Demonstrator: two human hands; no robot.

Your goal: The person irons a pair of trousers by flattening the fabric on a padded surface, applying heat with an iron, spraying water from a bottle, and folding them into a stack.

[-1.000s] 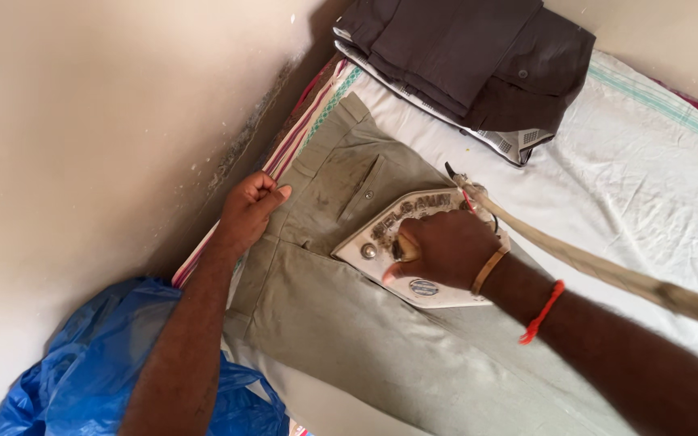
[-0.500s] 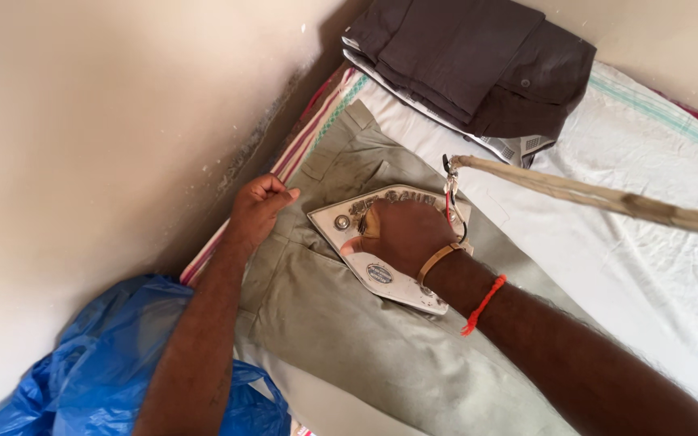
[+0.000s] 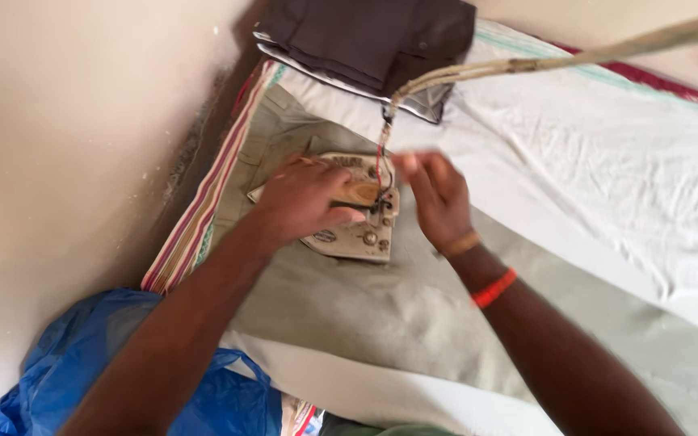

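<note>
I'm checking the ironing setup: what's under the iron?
The iron sits on a grey-green garment spread over a white sheet. The left hand covers part of it; the cloth beneath its base is hidden.

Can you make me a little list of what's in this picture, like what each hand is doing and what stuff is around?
Left hand: on the iron's handle
Right hand: open, beside the iron, blurred
Iron: on the grey-green trousers
Cord: runs up from the iron to the right
Dark folded clothes: above the trousers
White sheet: under everything
Blue bag: bottom left
</note>
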